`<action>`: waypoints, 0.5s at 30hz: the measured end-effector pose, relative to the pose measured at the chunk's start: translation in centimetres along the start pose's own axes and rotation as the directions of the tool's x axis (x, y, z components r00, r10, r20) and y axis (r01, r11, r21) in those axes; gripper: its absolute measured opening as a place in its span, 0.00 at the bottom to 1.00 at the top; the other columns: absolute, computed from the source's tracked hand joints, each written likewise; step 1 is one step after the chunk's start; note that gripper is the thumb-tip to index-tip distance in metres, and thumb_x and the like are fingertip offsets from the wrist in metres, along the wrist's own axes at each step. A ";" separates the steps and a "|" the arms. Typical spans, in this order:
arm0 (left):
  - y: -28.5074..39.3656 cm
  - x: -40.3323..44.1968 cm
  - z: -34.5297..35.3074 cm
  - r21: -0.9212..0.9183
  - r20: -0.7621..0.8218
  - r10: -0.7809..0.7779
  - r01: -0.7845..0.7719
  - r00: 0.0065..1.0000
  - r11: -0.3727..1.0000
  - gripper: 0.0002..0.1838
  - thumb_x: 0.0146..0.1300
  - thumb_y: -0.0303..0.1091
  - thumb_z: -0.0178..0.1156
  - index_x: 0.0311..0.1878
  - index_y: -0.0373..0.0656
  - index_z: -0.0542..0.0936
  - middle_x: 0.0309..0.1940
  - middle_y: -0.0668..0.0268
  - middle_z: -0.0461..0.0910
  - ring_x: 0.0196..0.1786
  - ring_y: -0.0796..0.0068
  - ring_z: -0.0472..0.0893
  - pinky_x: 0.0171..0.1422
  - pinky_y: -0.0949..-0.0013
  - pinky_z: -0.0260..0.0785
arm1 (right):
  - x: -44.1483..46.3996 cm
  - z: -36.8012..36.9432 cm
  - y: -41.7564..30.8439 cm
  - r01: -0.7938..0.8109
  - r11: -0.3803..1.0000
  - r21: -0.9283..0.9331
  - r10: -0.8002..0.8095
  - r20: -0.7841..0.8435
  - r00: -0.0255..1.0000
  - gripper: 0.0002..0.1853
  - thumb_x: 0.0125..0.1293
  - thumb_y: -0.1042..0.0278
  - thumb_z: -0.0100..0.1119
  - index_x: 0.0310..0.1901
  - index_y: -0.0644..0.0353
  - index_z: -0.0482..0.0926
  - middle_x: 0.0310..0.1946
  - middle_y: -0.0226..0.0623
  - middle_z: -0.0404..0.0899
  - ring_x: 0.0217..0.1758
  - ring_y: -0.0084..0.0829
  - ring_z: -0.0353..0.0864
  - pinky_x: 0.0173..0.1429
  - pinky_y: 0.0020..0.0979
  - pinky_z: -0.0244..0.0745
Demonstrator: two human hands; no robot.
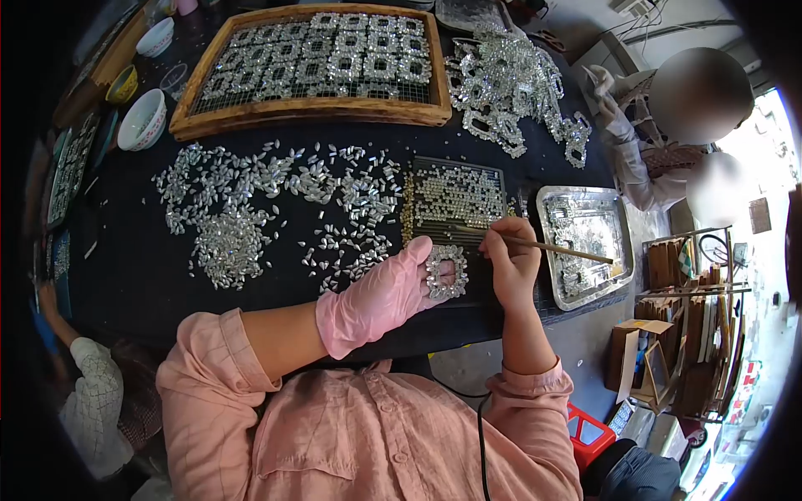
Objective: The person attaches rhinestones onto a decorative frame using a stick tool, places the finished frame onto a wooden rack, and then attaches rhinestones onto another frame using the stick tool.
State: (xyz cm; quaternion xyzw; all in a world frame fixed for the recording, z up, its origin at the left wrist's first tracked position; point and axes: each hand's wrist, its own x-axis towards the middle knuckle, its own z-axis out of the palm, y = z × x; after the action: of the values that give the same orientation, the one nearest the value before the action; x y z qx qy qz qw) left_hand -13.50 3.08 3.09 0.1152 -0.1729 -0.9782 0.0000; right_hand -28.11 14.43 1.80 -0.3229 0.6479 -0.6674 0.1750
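Note:
My left hand, in a thin pink glove, holds a rectangular rhinestone ornament with an open middle. My right hand is bare and pinches a thin wooden stick. The stick slants left, its tip over the lower part of a dark grooved board. Rows of small round stones fill the board's upper part. Left of the board, loose clear stones lie heaped and scattered on the black tablecloth.
A wooden-framed mesh tray at the back bears rows of ornaments. More ornaments are piled beside it. A metal tray stands right of my right hand. Bowls stand at back left. One person is at right, another at lower left.

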 end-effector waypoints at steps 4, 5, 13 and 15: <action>0.1 -0.1 -0.3 0.021 0.018 0.001 -0.001 1.000 1.000 0.24 0.68 0.49 0.40 0.57 0.42 0.63 0.53 0.66 0.68 0.55 0.73 0.69 0.64 0.63 0.60 | 0.0 0.3 0.0 0.022 0.999 -0.027 -0.021 0.008 1.000 0.04 0.61 0.79 0.50 0.37 0.63 0.69 0.26 0.30 0.72 0.27 0.18 0.72 0.30 0.18 0.66; 0.1 -0.1 -0.3 0.023 0.018 0.002 -0.002 1.000 1.000 0.24 0.67 0.50 0.40 0.58 0.42 0.63 0.53 0.66 0.68 0.56 0.73 0.68 0.64 0.63 0.60 | 0.0 0.4 0.0 0.022 0.999 -0.038 -0.022 0.009 1.000 0.04 0.61 0.79 0.50 0.37 0.64 0.69 0.26 0.31 0.72 0.27 0.18 0.72 0.30 0.18 0.66; 0.1 0.0 -0.3 0.006 0.012 0.007 -0.007 1.000 1.000 0.27 0.66 0.54 0.41 0.59 0.43 0.62 0.55 0.66 0.67 0.57 0.72 0.67 0.65 0.63 0.59 | 0.0 0.3 -0.2 0.010 0.999 -0.030 -0.011 -0.032 0.999 0.05 0.61 0.80 0.50 0.39 0.63 0.68 0.27 0.31 0.72 0.28 0.17 0.72 0.31 0.18 0.67; 0.1 -0.1 -0.2 0.005 0.007 0.012 -0.012 1.000 1.000 0.28 0.65 0.54 0.42 0.59 0.43 0.62 0.55 0.66 0.67 0.57 0.72 0.68 0.65 0.63 0.59 | -0.1 0.2 -0.2 0.013 1.000 -0.008 -0.013 -0.032 0.999 0.06 0.60 0.81 0.50 0.39 0.63 0.68 0.27 0.31 0.72 0.28 0.17 0.72 0.31 0.18 0.67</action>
State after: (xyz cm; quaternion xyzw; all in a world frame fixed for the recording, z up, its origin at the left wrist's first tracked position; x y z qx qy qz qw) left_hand -13.38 2.88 2.95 0.1108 -0.1763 -0.9781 0.0049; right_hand -27.83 14.36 2.00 -0.3172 0.6511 -0.6710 0.1589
